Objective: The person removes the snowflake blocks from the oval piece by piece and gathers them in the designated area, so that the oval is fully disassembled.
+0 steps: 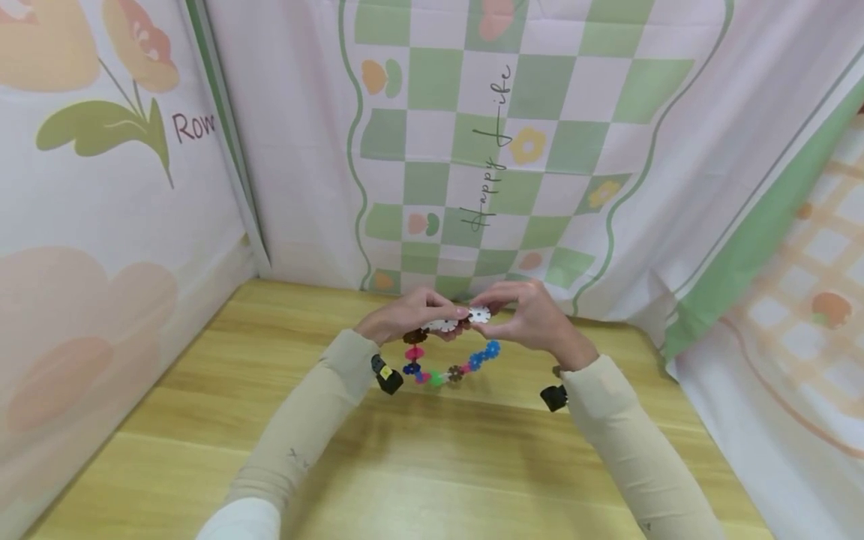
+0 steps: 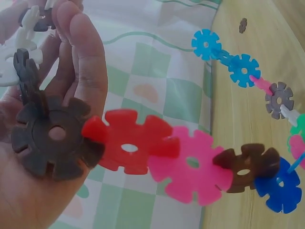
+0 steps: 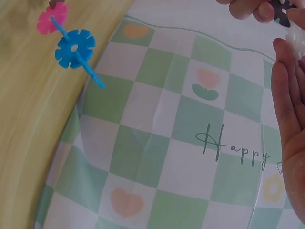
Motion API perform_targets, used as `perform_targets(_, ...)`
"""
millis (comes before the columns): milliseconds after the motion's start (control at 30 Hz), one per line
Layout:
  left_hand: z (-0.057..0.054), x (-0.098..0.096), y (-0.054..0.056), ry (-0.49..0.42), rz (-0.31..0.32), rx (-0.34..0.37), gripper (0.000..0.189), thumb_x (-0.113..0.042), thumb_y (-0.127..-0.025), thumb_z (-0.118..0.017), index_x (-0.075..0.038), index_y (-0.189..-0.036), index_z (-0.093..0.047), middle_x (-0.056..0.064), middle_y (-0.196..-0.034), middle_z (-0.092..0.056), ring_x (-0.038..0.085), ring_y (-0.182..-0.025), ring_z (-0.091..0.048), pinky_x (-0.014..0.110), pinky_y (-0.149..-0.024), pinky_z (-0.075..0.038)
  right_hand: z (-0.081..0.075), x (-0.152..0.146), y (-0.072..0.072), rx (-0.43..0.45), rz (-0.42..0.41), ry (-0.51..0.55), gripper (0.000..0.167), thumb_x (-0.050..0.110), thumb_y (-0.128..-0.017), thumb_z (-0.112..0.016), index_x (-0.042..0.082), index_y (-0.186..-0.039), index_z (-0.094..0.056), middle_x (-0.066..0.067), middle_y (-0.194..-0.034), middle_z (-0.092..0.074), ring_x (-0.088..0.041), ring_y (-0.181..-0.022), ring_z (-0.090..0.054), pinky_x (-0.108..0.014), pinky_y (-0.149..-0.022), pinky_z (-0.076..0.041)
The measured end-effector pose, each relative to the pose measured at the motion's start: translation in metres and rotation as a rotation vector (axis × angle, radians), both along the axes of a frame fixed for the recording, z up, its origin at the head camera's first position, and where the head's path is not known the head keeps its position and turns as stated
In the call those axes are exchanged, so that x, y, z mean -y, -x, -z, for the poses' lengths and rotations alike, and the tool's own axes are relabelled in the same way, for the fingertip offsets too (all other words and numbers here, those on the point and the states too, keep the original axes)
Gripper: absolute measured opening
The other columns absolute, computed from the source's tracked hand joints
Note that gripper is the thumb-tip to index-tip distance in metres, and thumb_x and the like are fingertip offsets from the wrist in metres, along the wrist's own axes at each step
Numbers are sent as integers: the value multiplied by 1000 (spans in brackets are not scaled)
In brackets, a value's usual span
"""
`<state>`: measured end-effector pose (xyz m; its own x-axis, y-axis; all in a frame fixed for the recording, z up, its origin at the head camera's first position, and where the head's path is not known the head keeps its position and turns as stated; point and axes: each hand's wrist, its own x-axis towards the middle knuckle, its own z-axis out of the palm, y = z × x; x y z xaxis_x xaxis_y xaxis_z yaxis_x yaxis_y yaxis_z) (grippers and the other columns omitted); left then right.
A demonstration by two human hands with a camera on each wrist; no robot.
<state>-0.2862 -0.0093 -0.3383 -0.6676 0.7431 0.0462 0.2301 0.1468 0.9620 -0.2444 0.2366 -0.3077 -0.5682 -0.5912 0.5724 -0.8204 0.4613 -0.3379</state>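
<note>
A chain of slotted snowflake discs hangs from my left hand (image 1: 413, 313), which grips it near a white disc (image 1: 443, 325). In the left wrist view, a dark brown disc (image 2: 35, 138) lies across that palm, followed by a red disc (image 2: 116, 162), a pink disc (image 2: 178, 183) and a brown disc (image 2: 252, 160). My right hand (image 1: 529, 319) pinches another white disc (image 1: 479, 314) between thumb and fingers, right beside the left fingertips. A small brown disc shows between the hands. Blue discs (image 1: 493, 349) form the chain's far end, below the right hand.
The wooden table (image 1: 432, 465) lies beneath both hands. A loose brown disc (image 2: 243, 25) rests on it near the right wrist. Behind stands a checked curtain (image 1: 432, 180), close beyond the hands, with a patterned side panel (image 1: 101, 262) at the left.
</note>
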Motion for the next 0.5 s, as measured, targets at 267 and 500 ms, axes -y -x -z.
perform_targets(267, 0, -3, 3, -8, -10, 26, 35, -30, -108, -63, -1, -105, -81, 11, -108, -79, 22, -100, -74, 38, -96, -63, 0, -2, 2, -34, 5, -4, 25, 2, -78, -89, 8, -101, -83, -6, -97, -82, -17, -79, -77, -34, -71, -66)
perform_targets(500, -3, -4, 3, 2, -14, 41, 34, -31, -107, -64, -1, -104, -82, 10, -105, -79, 26, -100, -75, 36, -95, -63, -1, -4, 3, -5, -6, 9, 27, -1, -76, -88, 8, -101, -83, -7, -99, -82, -17, -80, -77, -33, -71, -66)
